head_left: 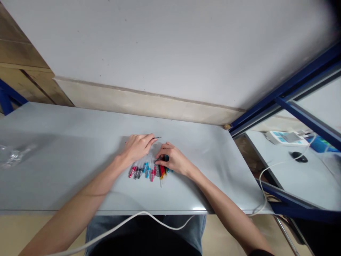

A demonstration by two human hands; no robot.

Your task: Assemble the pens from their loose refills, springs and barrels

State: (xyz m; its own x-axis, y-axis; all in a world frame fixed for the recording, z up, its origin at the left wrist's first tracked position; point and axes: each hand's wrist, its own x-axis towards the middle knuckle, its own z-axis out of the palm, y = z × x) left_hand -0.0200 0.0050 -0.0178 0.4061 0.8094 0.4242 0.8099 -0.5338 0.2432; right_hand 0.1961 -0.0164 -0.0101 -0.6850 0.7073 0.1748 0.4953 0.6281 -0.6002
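Note:
My left hand (140,146) is closed on a thin dark pen refill (158,137), whose tip points right past the fingers. Clear pen barrels with pink caps (132,172), dark caps (138,173) and blue caps (146,167) lie in a row below that hand. My right hand (174,159) is bent over the parts, thumb and forefinger curled close together at a small greyish pile; what they pinch is too small to make out. Under its palm lie several red refills (162,172) with amber and pale ends, partly hidden by the fingers.
A crumpled clear plastic bag (14,156) lies at the left of the grey table (66,153). A white cable (144,213) loops across the front edge. A blue metal frame (269,103) borders the right; beyond it are a mouse (299,156) and a white device (286,138).

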